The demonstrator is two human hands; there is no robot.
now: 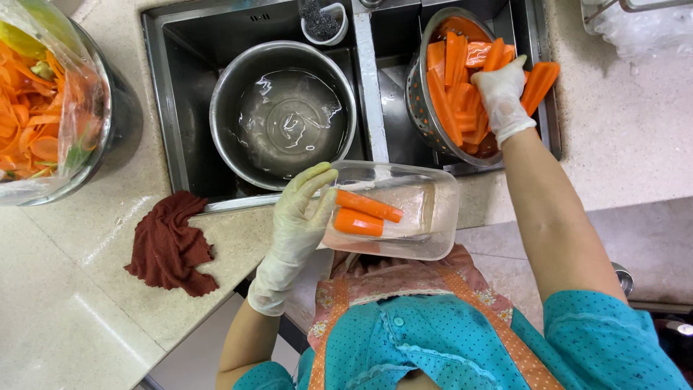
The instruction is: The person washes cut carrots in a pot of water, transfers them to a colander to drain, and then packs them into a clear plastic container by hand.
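The gloved left hand [299, 217] grips the near-left end of a clear plastic oblong container [433, 217] holding two orange carrot pieces [363, 212]. Farther right, the gloved right hand [502, 97] closes on carrot sticks [455, 79] in a perforated steel colander [419, 101].

Orange carrot pieces [462, 79], dark red cloth [170, 245], teal dotted blouse [433, 347], pale speckled counter [628, 137]

A kitchen is showing here: a steel double sink [173, 108] is sitting in a pale stone counter [635, 130], a water-filled pot [283, 115] and a colander of carrots [455, 87] are resting in its basins, and a red rag [170, 242] is lying near left.
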